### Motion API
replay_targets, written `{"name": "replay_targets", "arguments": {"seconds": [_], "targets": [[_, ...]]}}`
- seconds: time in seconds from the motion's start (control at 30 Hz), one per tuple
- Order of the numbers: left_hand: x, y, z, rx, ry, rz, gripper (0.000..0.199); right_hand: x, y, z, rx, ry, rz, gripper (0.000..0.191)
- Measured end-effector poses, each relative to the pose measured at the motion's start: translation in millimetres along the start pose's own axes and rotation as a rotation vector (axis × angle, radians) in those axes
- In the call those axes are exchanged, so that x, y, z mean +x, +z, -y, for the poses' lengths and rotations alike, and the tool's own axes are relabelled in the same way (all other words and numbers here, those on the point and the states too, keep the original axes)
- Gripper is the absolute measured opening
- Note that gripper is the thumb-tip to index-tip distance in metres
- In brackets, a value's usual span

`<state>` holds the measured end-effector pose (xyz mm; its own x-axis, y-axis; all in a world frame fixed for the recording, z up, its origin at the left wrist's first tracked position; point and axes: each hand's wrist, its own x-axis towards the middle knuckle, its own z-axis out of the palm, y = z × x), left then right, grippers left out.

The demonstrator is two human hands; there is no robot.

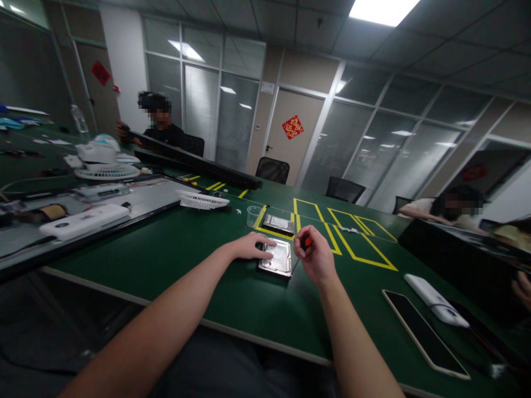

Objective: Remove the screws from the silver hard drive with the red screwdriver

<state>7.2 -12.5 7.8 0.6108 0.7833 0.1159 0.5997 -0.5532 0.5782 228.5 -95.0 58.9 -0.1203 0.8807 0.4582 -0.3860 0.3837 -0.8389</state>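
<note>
A silver hard drive [281, 257] lies on the green table in front of me. My left hand [251, 246] holds it from the left, thumb and forefinger resting on its top; the other fingers are partly hidden. To the right of the drive, my right hand [316, 251] is closed around a screwdriver [306, 241] with a red and black handle. The thin shaft points down toward the drive's right edge; I cannot tell whether its tip touches. Just behind lies a second hard drive [279, 223] with a pale label, and a clear plastic cup [253, 216] stands beside it.
Yellow tape [369, 264] marks rectangles on the table. A phone [425, 331] and a white power bank [435, 301] lie at right. Fan parts [203, 199] and a large panel [161, 196] occupy the left. Co-workers sit across and at right, beside a black panel [448, 265].
</note>
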Motion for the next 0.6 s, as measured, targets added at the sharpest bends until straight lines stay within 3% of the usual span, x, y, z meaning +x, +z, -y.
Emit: {"name": "replay_targets", "arguments": {"seconds": [0.17, 0.6], "targets": [[-1.4, -2.3, -4.5, 0.007, -0.014, 0.018, 0.065, -0.2, 0.7, 2.1, 0.016, 0.023, 0.0, 0.036], [-0.4, 0.8, -0.9, 0.001, -0.005, -0.002, 0.066, -2.0, 1.4, 5.1, 0.002, -0.037, 0.0, 0.021]]}}
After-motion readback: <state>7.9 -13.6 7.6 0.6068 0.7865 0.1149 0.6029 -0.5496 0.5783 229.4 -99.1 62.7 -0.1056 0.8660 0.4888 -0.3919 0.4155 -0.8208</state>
